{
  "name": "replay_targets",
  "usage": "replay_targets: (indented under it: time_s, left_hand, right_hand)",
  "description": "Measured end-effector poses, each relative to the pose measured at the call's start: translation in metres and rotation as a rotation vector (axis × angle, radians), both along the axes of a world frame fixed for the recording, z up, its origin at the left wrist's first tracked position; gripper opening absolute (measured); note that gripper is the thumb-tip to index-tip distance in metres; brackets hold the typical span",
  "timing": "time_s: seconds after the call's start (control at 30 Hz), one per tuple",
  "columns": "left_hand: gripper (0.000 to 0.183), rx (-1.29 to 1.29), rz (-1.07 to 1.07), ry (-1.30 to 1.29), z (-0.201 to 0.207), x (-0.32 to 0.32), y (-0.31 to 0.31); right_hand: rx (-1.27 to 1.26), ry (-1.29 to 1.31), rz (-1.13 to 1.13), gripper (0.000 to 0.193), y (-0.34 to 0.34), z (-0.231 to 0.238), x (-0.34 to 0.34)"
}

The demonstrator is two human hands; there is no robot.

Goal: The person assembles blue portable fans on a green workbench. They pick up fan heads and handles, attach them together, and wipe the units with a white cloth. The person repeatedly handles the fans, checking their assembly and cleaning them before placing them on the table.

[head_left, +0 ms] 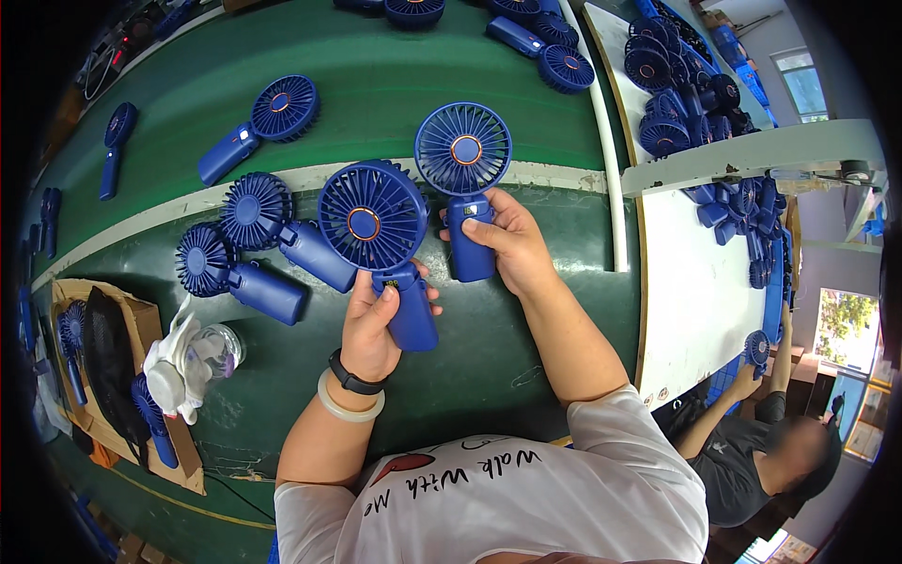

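Two blue handheld fans are held up side by side over the dark green bench. My left hand (371, 329) wraps round the handle of the nearer fan (374, 214), its thumb beside a small lit display. In my right hand (512, 240) is the other fan (463, 150), gripped by its handle, the thumb on the front below its display. Both grilles face up, each with an orange ring at the centre. Just left of my left hand, two more blue fans (256, 211) (205, 260) lie on the bench with their handles pointing right.
More fans (285, 108) lie on the green conveyor belt (376, 66) beyond the bench. At left stands a cardboard box (188, 451) with fans and a black pouch, beside white gloves (178, 367) and a clear jar (225, 348). At right, a co-worker (752, 461) holds a fan near a white table (700, 291).
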State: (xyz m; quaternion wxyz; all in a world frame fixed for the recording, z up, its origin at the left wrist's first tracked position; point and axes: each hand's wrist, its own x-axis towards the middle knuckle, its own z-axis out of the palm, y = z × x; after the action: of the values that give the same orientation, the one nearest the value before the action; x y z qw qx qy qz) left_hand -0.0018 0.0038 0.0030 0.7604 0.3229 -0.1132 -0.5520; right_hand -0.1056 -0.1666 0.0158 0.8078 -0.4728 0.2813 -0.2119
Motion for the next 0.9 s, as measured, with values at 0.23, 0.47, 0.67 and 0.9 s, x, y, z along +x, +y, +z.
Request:
replay_targets:
  time_s: [0.23, 0.47, 0.67, 0.9]
  left_hand:
    - [0.042, -0.018, -0.022, -0.042, -0.003, 0.0, 0.0]
    - [0.049, -0.023, 0.022, 0.002, 0.002, -0.004, -0.009]
    - [0.054, -0.121, -0.042, 0.158, -0.006, 0.001, -0.008]
    - [0.06, -0.177, -0.098, 0.139, -0.014, 0.004, -0.006]
  right_hand:
    - [0.027, -0.013, -0.025, 0.03, 0.001, 0.0, 0.0]
    - [-0.139, 0.048, -0.011, 0.031, 0.001, -0.01, -0.002]
    - [-0.738, -0.051, 0.206, 0.042, 0.017, -0.003, 0.001]
    - [-0.83, -0.018, 0.204, 0.039, 0.012, -0.009, -0.004]
